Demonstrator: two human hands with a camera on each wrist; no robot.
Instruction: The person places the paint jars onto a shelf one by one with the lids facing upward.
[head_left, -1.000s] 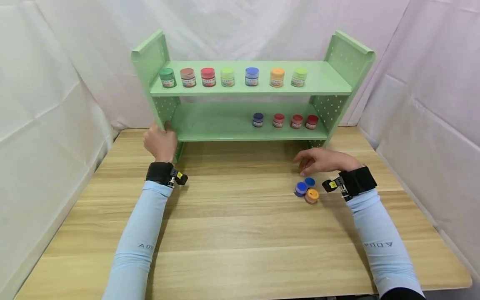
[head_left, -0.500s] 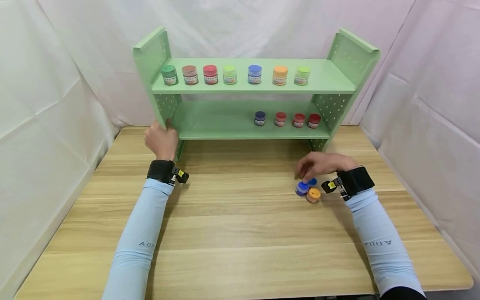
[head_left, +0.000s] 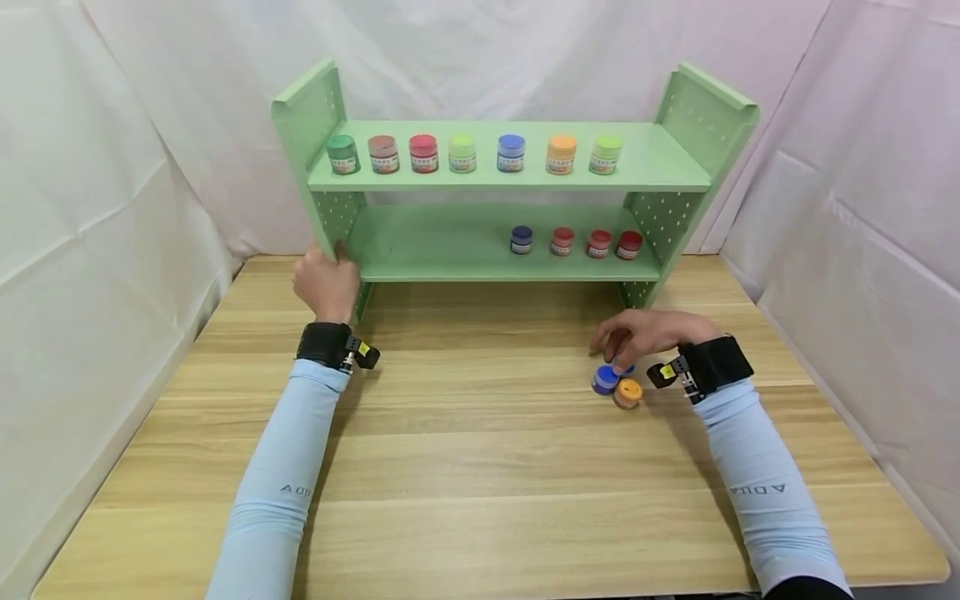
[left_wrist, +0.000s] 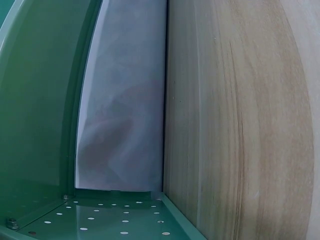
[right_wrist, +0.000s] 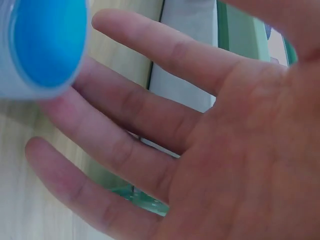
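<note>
My left hand [head_left: 327, 285] grips the lower left side panel of a green two-tier shelf [head_left: 427, 242]. Its wrist view shows the shelf's dotted panel [left_wrist: 100, 217], while the hand itself is out of that frame. My right hand [head_left: 647, 333] hovers low over a cluster of small paint jars, its fingers spread and loosely bent. Beneath it stand a blue jar [head_left: 604, 381], an orange jar [head_left: 628, 393] and a second blue jar [head_left: 630, 368], mostly covered by the hand. In the right wrist view, a bright blue jar [right_wrist: 47, 42] overlaps the middle fingertips of the extended right hand [right_wrist: 200, 125].
Several jars in mixed colours, such as a dark green jar [head_left: 342, 155], line the upper tier. On the lower tier, a dark blue jar [head_left: 521, 240] and several red jars, one a red jar [head_left: 628, 245], stand toward the right. White cloth [head_left: 90, 208] surrounds the wooden table [head_left: 465, 467].
My right hand has come down and closer to the jars, now covering most of the rear blue one. The left hand keeps its hold on the shelf.
</note>
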